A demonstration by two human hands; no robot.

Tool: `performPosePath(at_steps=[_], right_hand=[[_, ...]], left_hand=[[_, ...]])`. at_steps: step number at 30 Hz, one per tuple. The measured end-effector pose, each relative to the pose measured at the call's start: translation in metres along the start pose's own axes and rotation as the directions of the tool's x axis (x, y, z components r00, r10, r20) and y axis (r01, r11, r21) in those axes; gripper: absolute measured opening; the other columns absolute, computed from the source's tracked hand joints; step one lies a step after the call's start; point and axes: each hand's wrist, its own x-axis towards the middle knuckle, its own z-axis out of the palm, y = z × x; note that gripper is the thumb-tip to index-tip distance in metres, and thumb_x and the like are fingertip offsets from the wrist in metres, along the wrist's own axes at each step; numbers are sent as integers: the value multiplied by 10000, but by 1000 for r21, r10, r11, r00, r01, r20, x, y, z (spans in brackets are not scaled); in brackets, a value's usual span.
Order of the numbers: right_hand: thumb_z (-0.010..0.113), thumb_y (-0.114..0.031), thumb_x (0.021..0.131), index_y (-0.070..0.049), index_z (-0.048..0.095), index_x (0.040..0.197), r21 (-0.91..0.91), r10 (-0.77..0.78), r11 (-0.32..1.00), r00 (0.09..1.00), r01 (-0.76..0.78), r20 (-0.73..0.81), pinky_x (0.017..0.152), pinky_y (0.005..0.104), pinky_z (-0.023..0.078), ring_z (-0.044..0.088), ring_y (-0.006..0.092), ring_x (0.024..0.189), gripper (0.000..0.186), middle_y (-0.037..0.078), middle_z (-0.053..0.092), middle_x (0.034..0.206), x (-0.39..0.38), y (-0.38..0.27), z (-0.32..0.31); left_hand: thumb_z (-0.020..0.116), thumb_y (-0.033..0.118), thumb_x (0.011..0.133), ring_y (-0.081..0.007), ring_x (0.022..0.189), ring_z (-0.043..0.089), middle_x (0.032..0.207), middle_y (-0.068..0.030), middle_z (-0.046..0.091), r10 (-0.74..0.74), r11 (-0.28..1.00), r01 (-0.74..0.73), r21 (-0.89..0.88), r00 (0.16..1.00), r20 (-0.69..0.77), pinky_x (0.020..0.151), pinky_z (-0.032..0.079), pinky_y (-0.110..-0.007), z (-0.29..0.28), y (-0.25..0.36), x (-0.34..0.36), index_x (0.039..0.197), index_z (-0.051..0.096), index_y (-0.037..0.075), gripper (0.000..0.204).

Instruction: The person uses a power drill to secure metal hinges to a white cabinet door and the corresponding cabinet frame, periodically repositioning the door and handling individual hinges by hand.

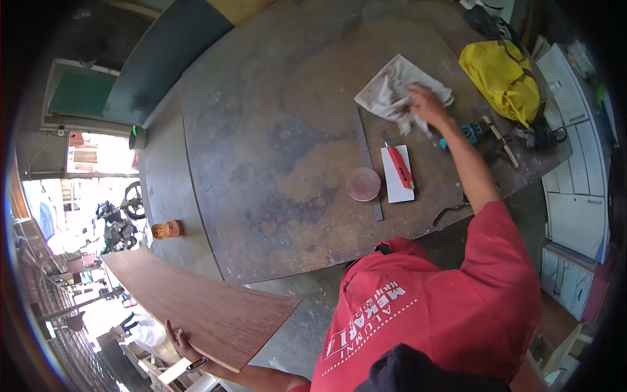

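My left hand (179, 343) grips the long edge of a flat brown wooden board (202, 304), which is tilted beside the table's near left edge. Some of its fingers are hidden behind the board. Out at the far right, my right hand (428, 104) has its bent fingers on a crumpled whitish cloth (390, 91) lying on the table. Nearer to me lie a steel ruler (362, 140), a round reddish-brown disc (363, 184) resting on it, and a red utility knife (400, 167) on a white card (394, 187).
The big stained table (274, 196) fills the middle. Along its right side are a yellow bag (501, 75), a teal power drill (465, 135) and a wooden stick (503, 144). A jar (168, 229) stands at the left. White cabinets (575, 209) border the right.
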Motion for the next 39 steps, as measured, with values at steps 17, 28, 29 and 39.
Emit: performPosePath(at_steps=[17,28,29,39], right_hand=[[786,-291,765,-177,545,1393,115,-454,887,798,448,396,1134,557,319,298,409,1429,683,139,391,1512,-111,-260,1],[673,-114,853,-230,475,1458,-213,-303,923,947,319,105,1121,520,365,406,422,1361,648,130,411,1512,-54,-131,13],[672,-168,876,-234,465,1467,-230,-252,938,965,261,68,1116,520,368,409,415,1362,630,137,412,1513,-40,-115,9],[681,-370,905,-152,505,1428,-202,-272,946,961,255,-58,1130,529,326,386,439,1381,594,212,416,1504,-24,-194,23]], left_hand=[[556,129,869,-257,1243,530,1426,-157,489,-153,955,169,-244,985,84,1040,442,-353,35,40,-25,1483,412,37,637],[607,53,826,-239,1205,555,1379,-173,516,-90,969,34,-245,971,-222,1033,449,-356,25,25,-32,1529,247,9,792],[607,51,830,-234,1203,557,1376,-171,518,-81,965,26,-259,976,-204,1029,452,-352,24,24,-32,1531,245,9,790],[616,41,831,-221,1252,530,1434,-176,483,-55,954,-31,-298,959,-278,1042,438,-326,20,7,-34,1529,257,-22,787]])
